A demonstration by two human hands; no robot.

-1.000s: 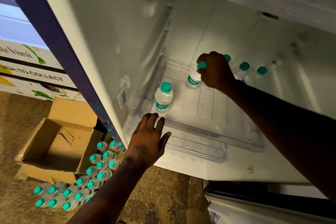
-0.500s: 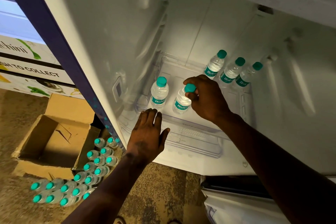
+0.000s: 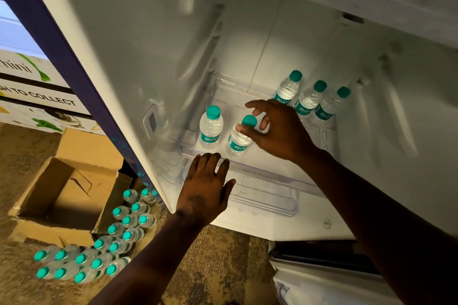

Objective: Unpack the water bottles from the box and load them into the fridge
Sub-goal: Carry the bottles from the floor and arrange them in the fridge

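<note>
- I am watching the right hand (image 3: 280, 131) working at a small clear plastic water bottle with a teal cap and teal label (image 3: 239, 137), which is standing on the clear plastic shelf tray (image 3: 272, 163) low inside the white fridge (image 3: 153, 39).
- The fingers are spreading apart; the thumb tip is touching the bottle's shoulder just under the cap, the other fingers are arching over the cap (whether any of them is touching it, I cannot tell). I am reading this as a hand letting go, not gripping.
- A second matching bottle (image 3: 210, 129) is standing just beside it to the left, near the front edge of the tray; the two look close but apart.
- Three more matching bottles (image 3: 309, 99) are lining the back right corner of the tray, shoulder to shoulder.
- The left hand (image 3: 204, 188) is resting flat, fingers straight and together, on the tray's front lip, holding nothing.
- On the speckled brown floor (image 3: 210, 267), an open brown cardboard box (image 3: 67, 193) is sitting emptied as far as I can see, with a cluster of unloaded teal-capped bottles (image 3: 99, 247) beside it.
- To do this step well, I am judging: lift the fingers straight up and clear of the cap, since a sideways drag could tip the bottle into its neighbour. Keep the left hand steadying the tray until the bottle is standing free.
- Starting rows from the back would be leaving room at the front for the many bottles waiting.
</note>
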